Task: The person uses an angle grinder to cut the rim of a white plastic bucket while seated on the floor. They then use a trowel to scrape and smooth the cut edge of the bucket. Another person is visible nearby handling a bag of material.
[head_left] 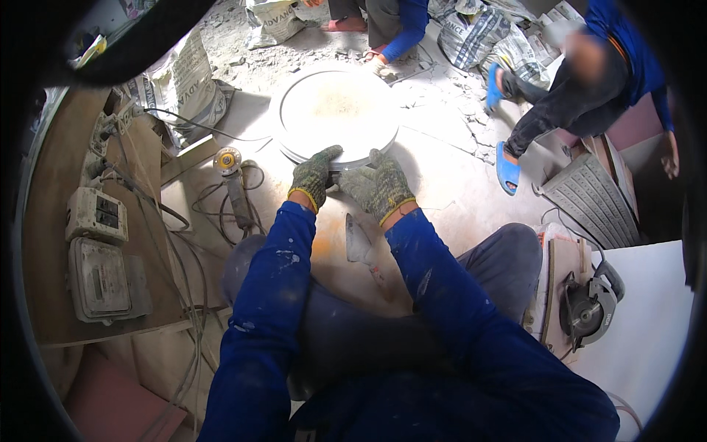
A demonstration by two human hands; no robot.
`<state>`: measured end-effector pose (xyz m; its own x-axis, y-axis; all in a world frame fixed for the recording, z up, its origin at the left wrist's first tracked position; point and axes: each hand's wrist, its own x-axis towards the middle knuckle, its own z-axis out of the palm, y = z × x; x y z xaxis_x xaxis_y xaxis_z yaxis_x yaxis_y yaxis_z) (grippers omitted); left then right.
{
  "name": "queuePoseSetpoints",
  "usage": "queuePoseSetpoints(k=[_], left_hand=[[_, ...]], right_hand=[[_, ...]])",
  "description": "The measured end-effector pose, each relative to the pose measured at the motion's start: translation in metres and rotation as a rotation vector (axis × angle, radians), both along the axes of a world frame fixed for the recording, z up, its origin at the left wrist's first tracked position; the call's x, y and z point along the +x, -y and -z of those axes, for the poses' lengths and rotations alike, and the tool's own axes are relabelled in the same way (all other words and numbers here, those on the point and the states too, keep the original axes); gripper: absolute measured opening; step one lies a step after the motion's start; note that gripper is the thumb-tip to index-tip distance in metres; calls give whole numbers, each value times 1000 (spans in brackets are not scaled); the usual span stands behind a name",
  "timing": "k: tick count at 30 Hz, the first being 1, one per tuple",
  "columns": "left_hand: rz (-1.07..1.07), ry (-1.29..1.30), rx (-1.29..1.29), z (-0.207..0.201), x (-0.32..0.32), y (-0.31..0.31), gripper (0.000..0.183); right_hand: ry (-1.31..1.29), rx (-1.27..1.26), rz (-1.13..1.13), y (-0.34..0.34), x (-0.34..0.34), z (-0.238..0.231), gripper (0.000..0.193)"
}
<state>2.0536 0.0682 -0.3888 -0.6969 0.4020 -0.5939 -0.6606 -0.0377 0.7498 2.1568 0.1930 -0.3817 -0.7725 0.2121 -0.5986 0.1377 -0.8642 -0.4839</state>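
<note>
A round white object with a raised rim (278, 118), like a wide shallow pan, lies before me; glare washes out much of its surface, and a beige patch shows in its middle. My left hand (317, 175), in a dark knit glove with a yellow cuff, is closed on its near edge. Beside it my right hand (377, 184), gloved alike, grips the same edge, its fingertips partly hidden. A trowel (359, 243) lies on the floor between my forearms. To the left is an angle grinder (236, 190) with its cord looped around it.
Across from me, a crouching person's gloved hand (377, 65) is near the far rim. Another person in blue sandals (507, 171) is at right. A circular saw (589, 309) rests on boards at lower right. Electrical boxes (101, 280), cables and filled sacks (184, 88) line the left.
</note>
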Motion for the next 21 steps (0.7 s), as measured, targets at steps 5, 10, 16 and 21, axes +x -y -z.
queuePoseSetpoints(k=[5,10,16,21], left_hand=[[-62,10,24,4,2,-3,37],[-19,0,61,7,3,-4,34],[-127,40,141,24,9,-4,45],[-95,159,-58,114,56,2,84]], right_hand=[[-61,-351,182,14,-4,3,33],[23,-176,256,27,-14,8,39],[-97,-109,126,21,-7,-2,40],[331,110,-2,-33,3,-19,46]])
